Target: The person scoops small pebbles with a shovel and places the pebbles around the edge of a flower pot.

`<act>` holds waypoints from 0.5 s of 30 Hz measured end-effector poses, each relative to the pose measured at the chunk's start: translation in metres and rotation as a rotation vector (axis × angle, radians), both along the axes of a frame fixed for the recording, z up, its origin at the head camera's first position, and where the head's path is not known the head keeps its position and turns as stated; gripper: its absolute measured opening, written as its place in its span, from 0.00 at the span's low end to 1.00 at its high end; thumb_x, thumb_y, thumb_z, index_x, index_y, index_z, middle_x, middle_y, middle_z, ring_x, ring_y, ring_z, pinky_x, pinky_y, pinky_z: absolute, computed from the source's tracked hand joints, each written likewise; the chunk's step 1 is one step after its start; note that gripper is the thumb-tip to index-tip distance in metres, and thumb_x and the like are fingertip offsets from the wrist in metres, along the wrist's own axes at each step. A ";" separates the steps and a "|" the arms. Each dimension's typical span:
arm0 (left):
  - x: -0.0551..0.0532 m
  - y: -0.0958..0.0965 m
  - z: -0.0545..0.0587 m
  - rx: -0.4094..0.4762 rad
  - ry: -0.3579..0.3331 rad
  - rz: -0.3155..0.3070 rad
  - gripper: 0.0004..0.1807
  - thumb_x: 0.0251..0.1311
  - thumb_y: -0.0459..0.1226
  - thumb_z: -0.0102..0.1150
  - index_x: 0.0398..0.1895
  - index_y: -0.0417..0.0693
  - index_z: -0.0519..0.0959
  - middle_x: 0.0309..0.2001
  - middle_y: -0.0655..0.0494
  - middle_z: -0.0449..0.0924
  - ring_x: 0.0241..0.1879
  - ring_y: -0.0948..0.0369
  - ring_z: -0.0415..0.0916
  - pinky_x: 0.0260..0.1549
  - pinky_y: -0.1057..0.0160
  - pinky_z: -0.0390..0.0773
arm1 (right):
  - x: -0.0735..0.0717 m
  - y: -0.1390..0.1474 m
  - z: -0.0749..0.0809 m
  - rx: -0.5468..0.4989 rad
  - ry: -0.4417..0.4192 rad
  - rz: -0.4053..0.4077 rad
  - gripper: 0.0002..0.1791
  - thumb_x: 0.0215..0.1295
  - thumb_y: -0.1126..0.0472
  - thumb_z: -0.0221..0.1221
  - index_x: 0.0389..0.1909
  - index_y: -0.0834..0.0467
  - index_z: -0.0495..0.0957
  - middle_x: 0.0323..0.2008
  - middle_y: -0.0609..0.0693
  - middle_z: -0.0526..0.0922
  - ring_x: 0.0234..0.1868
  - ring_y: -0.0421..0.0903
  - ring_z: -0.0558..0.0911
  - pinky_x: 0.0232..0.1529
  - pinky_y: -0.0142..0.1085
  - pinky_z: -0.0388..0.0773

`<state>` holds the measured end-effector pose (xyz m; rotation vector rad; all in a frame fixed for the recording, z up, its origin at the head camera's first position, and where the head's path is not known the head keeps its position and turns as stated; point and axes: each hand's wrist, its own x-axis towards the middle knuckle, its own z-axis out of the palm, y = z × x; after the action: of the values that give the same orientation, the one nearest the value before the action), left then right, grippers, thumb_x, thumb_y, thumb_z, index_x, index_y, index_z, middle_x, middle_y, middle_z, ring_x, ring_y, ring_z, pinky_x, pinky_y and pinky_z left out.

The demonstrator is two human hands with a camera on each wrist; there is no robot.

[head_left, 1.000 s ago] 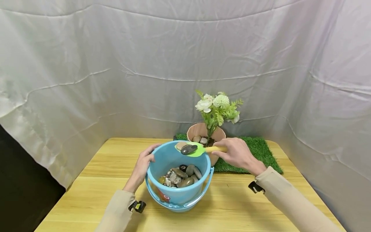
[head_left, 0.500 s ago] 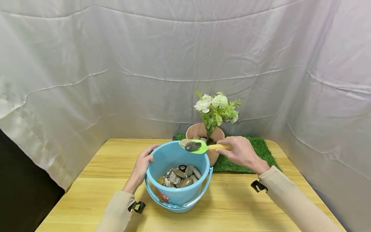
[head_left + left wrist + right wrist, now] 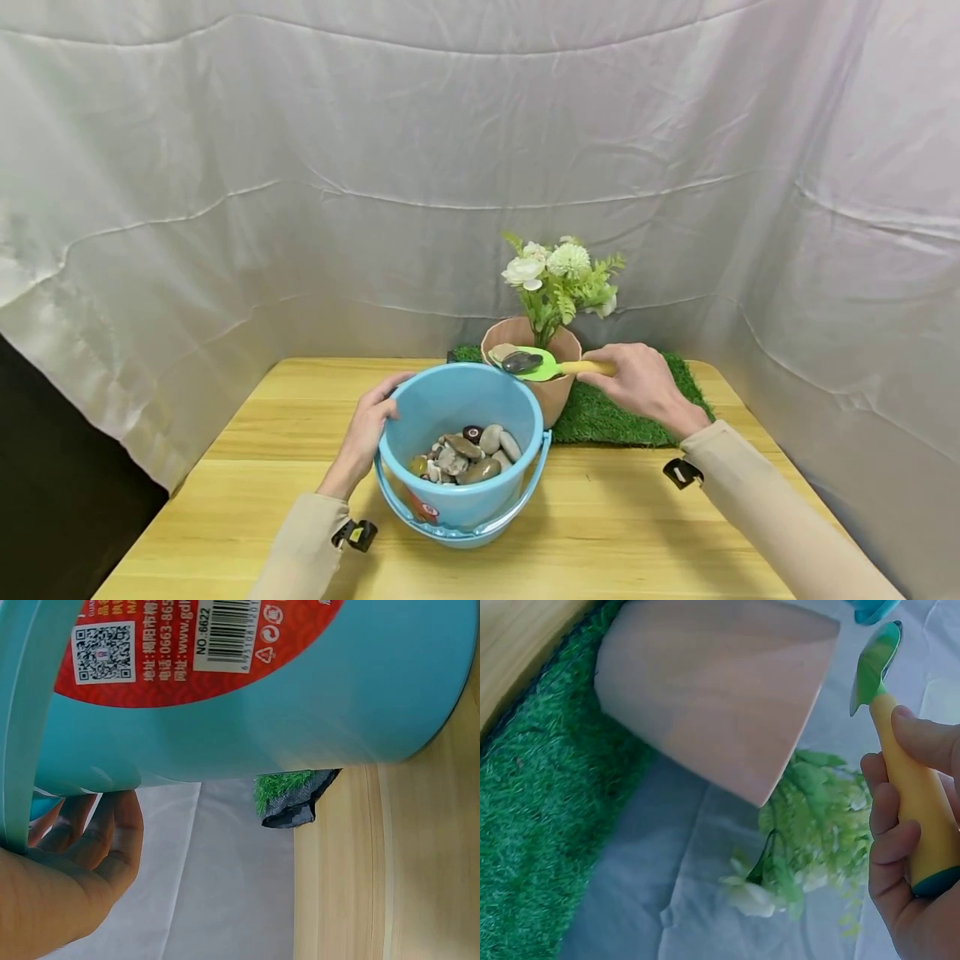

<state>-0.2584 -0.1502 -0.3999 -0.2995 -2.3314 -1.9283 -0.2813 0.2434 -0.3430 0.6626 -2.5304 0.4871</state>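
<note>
My right hand (image 3: 637, 379) grips the yellow handle of a small garden trowel (image 3: 911, 780). Its green blade carries a dark stone (image 3: 522, 362) and a tan stone (image 3: 501, 353). In the head view the blade is over the pink flowerpot (image 3: 551, 400), just past the far rim of a blue bucket (image 3: 461, 492). My left hand (image 3: 367, 429) holds the bucket's left rim, thumb inside and fingers against the outer wall, as the left wrist view (image 3: 90, 847) shows. Grey and brown stones (image 3: 468, 458) lie in the bucket. White flowers (image 3: 558, 262) stand in the pot; its contents are mostly hidden by the blade.
A green turf mat (image 3: 645, 408) lies under the pot at the back right of the wooden table (image 3: 247, 475). The bucket's handle (image 3: 487, 529) hangs down at its front. A grey curtain (image 3: 420, 167) encloses the back and sides.
The right hand has carried the trowel and its two stones to the right, from above the bucket's far rim to over the pot. The left hand and bucket have hardly moved.
</note>
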 end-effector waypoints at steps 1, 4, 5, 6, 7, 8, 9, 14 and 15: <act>0.000 0.000 0.000 0.000 -0.003 0.001 0.33 0.52 0.28 0.42 0.65 0.48 0.72 0.62 0.44 0.73 0.56 0.45 0.70 0.48 0.54 0.71 | -0.002 0.002 0.000 0.002 -0.004 -0.008 0.12 0.57 0.51 0.67 0.41 0.50 0.88 0.28 0.46 0.85 0.20 0.38 0.71 0.24 0.36 0.67; 0.000 0.001 0.001 0.003 -0.013 0.003 0.33 0.52 0.28 0.42 0.64 0.49 0.73 0.62 0.44 0.73 0.55 0.45 0.69 0.47 0.54 0.71 | -0.010 0.008 -0.002 0.009 -0.019 -0.038 0.15 0.57 0.51 0.68 0.42 0.52 0.88 0.31 0.49 0.87 0.21 0.39 0.72 0.23 0.36 0.68; 0.000 0.001 0.002 0.006 -0.014 0.002 0.33 0.51 0.28 0.42 0.64 0.49 0.73 0.62 0.44 0.72 0.55 0.45 0.69 0.46 0.54 0.71 | -0.012 0.010 -0.002 0.012 -0.024 -0.051 0.15 0.57 0.50 0.67 0.43 0.53 0.88 0.32 0.50 0.87 0.21 0.39 0.73 0.23 0.36 0.68; 0.000 0.001 0.002 0.008 -0.013 0.002 0.33 0.52 0.28 0.42 0.64 0.49 0.73 0.62 0.44 0.72 0.55 0.45 0.69 0.46 0.54 0.71 | -0.015 0.012 -0.003 0.015 -0.030 -0.061 0.16 0.57 0.50 0.67 0.44 0.53 0.87 0.33 0.50 0.87 0.21 0.40 0.73 0.22 0.36 0.68; 0.000 0.001 0.002 0.010 -0.014 0.003 0.33 0.52 0.28 0.42 0.64 0.49 0.73 0.62 0.44 0.73 0.55 0.46 0.69 0.46 0.55 0.71 | -0.017 0.013 -0.003 0.017 -0.034 -0.070 0.17 0.57 0.50 0.67 0.45 0.53 0.87 0.34 0.51 0.88 0.21 0.40 0.73 0.22 0.36 0.67; -0.001 0.001 0.002 0.011 -0.014 0.005 0.33 0.52 0.28 0.42 0.64 0.49 0.73 0.62 0.45 0.73 0.54 0.46 0.69 0.45 0.55 0.72 | -0.019 0.015 -0.004 0.019 -0.041 -0.075 0.17 0.58 0.50 0.67 0.45 0.54 0.87 0.34 0.52 0.88 0.21 0.41 0.73 0.21 0.37 0.67; -0.001 0.001 0.002 0.013 -0.015 0.006 0.32 0.52 0.28 0.42 0.64 0.49 0.73 0.62 0.45 0.73 0.54 0.46 0.69 0.45 0.55 0.72 | -0.021 0.016 -0.004 0.023 -0.044 -0.082 0.17 0.58 0.50 0.67 0.46 0.54 0.87 0.35 0.52 0.88 0.21 0.41 0.73 0.21 0.37 0.67; 0.000 0.000 0.000 0.018 -0.019 0.008 0.32 0.52 0.28 0.42 0.64 0.49 0.73 0.61 0.44 0.73 0.54 0.46 0.69 0.45 0.55 0.72 | -0.028 0.021 -0.007 0.044 -0.044 -0.108 0.19 0.57 0.50 0.67 0.47 0.54 0.86 0.37 0.54 0.88 0.24 0.44 0.76 0.22 0.38 0.69; 0.000 0.000 0.000 0.021 -0.016 0.007 0.32 0.52 0.28 0.42 0.64 0.49 0.73 0.61 0.44 0.73 0.54 0.46 0.69 0.46 0.55 0.72 | -0.029 0.022 -0.007 0.050 -0.038 -0.116 0.18 0.57 0.50 0.67 0.47 0.53 0.86 0.37 0.53 0.88 0.25 0.44 0.77 0.23 0.39 0.70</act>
<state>-0.2586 -0.1500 -0.3995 -0.2750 -2.3180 -1.9576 -0.3107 0.2651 -0.3498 0.5260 -2.6070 0.4008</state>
